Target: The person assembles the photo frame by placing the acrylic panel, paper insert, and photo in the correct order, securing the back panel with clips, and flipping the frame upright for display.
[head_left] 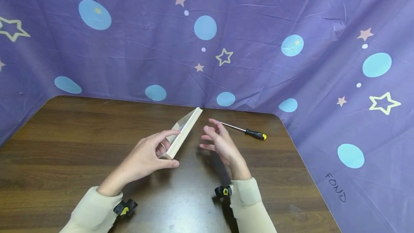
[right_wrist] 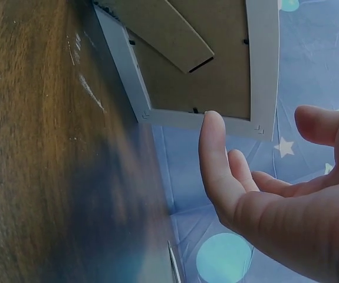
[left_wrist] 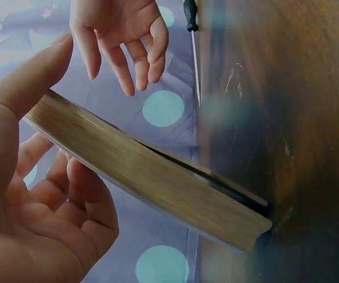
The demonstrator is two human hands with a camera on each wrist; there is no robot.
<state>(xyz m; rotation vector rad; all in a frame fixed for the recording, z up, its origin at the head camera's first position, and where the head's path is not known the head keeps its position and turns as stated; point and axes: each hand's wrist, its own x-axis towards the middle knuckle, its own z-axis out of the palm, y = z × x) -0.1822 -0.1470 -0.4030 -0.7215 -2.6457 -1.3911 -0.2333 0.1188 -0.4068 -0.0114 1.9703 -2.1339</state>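
A dark wooden surface (head_left: 81, 146) is standing inside walls draped with a purple cloth (head_left: 258, 46) of stars and dots. The left hand (head_left: 147, 157) is pinching a pale picture frame (head_left: 182, 132), tilting it with one end resting on the wood. The right hand (head_left: 221, 145) is hovering just beside it, fingers loosely spread, holding nothing. A screwdriver (head_left: 247, 131) is lying behind.

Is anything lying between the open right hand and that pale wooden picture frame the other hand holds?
No. In the head view only bare brown wooden table shows between the right hand and the pale wooden picture frame.
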